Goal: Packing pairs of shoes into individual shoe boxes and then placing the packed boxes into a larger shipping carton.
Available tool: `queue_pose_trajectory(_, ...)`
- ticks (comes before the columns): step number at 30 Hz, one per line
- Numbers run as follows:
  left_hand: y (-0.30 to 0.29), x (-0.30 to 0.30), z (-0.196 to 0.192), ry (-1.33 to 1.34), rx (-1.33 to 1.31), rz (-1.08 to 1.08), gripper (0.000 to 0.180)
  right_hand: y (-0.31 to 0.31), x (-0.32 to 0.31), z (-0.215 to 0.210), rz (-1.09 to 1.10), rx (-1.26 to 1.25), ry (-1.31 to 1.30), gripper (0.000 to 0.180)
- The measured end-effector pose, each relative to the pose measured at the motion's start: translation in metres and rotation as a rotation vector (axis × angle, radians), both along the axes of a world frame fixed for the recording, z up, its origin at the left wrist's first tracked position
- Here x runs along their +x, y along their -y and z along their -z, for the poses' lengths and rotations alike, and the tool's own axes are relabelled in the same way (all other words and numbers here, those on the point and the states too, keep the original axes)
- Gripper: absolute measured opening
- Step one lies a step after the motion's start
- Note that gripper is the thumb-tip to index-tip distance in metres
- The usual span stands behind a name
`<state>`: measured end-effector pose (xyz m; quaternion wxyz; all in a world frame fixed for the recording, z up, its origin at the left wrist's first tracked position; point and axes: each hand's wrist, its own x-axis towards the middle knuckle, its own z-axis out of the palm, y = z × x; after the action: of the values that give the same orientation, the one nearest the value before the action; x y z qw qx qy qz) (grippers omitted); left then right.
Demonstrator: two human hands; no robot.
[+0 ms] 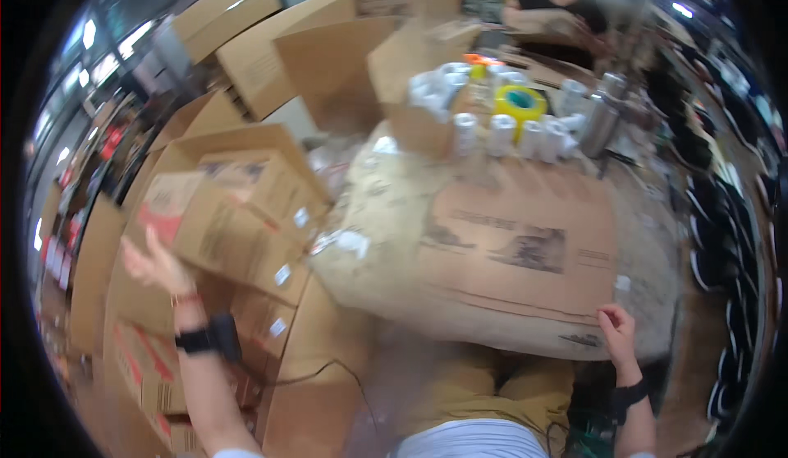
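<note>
Cardboard [517,253] near edge pinched by right hand [617,332]; left hand [156,265] spread in air above boxes [238,212].

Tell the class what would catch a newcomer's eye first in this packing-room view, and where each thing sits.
The flattened cardboard sheet fills the middle of the table, the right hand touching its near corner. Beyond it, a bright yellow tape roll stands out among white rolls. At left, stacked cardboard boxes crowd the view, and the left hand is raised open before them.
</note>
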<state>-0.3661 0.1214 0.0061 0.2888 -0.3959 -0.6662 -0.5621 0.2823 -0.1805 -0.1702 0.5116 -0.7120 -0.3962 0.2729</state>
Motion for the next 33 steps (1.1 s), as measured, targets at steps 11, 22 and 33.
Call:
queue_pose_trajectory(11,0.075,0.293,0.222,-0.028,-0.947,1.289,0.070,-0.005,-0.035,0.012,0.101,-0.340,0.795,0.093)
queue_pose_trajectory(22,0.089,0.349,0.124,-0.022,0.323,1.307,0.062,0.008,-0.031,-0.031,0.246,-0.187,0.581,0.088)
queue_pose_trajectory(33,0.011,0.376,0.073,0.592,-0.655,2.019,0.038,-0.023,-0.017,-0.192,0.277,0.630,0.948,0.033)
